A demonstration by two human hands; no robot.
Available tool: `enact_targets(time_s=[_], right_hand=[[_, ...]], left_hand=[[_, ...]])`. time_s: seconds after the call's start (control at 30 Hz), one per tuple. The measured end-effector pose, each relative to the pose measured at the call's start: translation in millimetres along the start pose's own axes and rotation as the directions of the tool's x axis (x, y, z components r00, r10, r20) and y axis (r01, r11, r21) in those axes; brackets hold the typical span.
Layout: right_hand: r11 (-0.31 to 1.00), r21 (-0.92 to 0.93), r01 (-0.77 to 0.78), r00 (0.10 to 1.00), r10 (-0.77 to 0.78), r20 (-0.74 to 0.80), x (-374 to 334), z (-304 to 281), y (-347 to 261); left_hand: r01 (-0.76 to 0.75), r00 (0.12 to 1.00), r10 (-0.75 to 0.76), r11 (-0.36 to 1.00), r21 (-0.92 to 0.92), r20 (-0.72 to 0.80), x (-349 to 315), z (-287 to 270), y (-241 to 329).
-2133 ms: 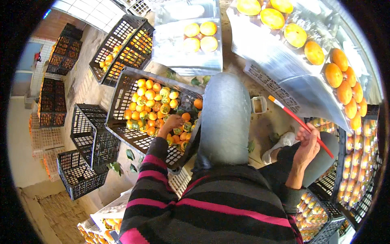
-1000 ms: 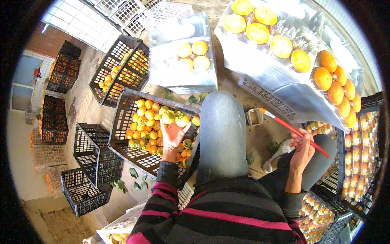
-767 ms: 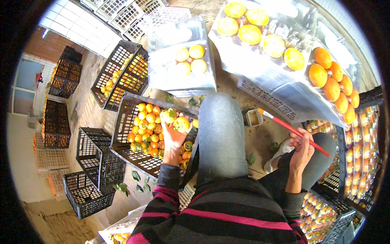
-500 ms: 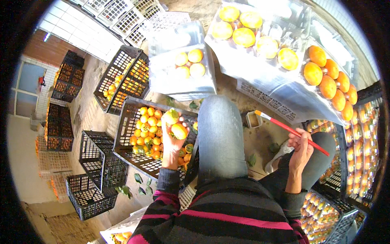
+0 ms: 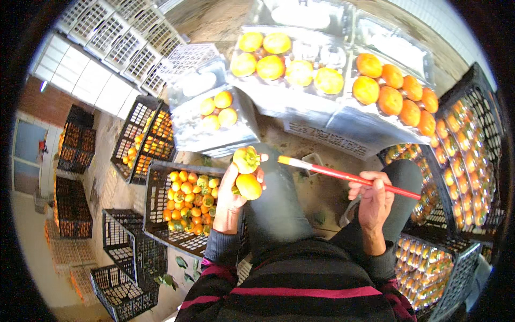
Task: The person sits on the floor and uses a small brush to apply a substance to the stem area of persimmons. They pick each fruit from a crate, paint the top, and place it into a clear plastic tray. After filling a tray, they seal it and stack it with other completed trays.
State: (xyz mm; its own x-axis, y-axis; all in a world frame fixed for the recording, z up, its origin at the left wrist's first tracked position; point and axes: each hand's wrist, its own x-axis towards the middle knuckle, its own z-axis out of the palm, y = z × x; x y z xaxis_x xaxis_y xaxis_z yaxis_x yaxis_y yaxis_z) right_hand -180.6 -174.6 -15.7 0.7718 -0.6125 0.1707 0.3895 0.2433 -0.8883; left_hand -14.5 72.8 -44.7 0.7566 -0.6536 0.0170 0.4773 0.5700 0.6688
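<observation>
My left hand (image 5: 229,194) is closed around two orange persimmons, held over my left knee. The upper persimmon (image 5: 246,159) shows its green leafy cap; the lower persimmon (image 5: 249,187) turns a smooth side up. In my right hand (image 5: 374,208) is a paintbrush (image 5: 335,173) with a red handle, gripped around the shaft. Its pale yellow bristles point left, a short gap away from the fruit. To the left of my left hand, a black plastic crate (image 5: 154,209) holds many loose persimmons. Below the brush, a small white tub (image 5: 312,159) sits on the floor, partly hidden.
Clear plastic trays (image 5: 322,56) with persimmons stand ahead, beside another tray (image 5: 412,50) and a smaller one (image 5: 185,115). Crates of packed fruit (image 5: 472,88) rise at my right. Empty black crates (image 5: 110,279) lie at left, with white crates (image 5: 129,51) stacked behind.
My left hand has moved away from over the crate to my left knee, carrying the two persimmons. The brush has come leftward, closer to the fruit. The whole view has shifted.
</observation>
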Motion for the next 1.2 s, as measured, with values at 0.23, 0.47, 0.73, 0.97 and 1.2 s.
enact_targets(time_s=[0.23,0.47,0.73,0.97,1.2], right_hand=[[0.999,0.038,0.03,0.997,-0.033,0.069,-2,4,-8],[0.982,-0.155,0.113,0.993,-0.106,0.048,-2,0,-11],[0.99,-0.092,0.107,0.994,-0.105,0.034,6,-2,-7],[1.0,-0.013,-0.006,0.992,0.004,-0.126,15,-23,10],[0.998,-0.011,-0.062,0.987,0.06,-0.146,16,-33,16]], left_hand=[[0.138,0.99,-0.139,0.971,-0.197,0.01,19,23,-36],[0.148,0.986,-0.159,0.972,-0.181,-0.048,22,30,-41],[0.153,0.988,-0.153,0.988,0.009,-0.029,29,38,-28],[-0.09,0.995,0.056,0.834,0.544,0.078,95,82,25],[-0.373,0.912,0.065,-0.283,0.884,0.406,205,176,57]])
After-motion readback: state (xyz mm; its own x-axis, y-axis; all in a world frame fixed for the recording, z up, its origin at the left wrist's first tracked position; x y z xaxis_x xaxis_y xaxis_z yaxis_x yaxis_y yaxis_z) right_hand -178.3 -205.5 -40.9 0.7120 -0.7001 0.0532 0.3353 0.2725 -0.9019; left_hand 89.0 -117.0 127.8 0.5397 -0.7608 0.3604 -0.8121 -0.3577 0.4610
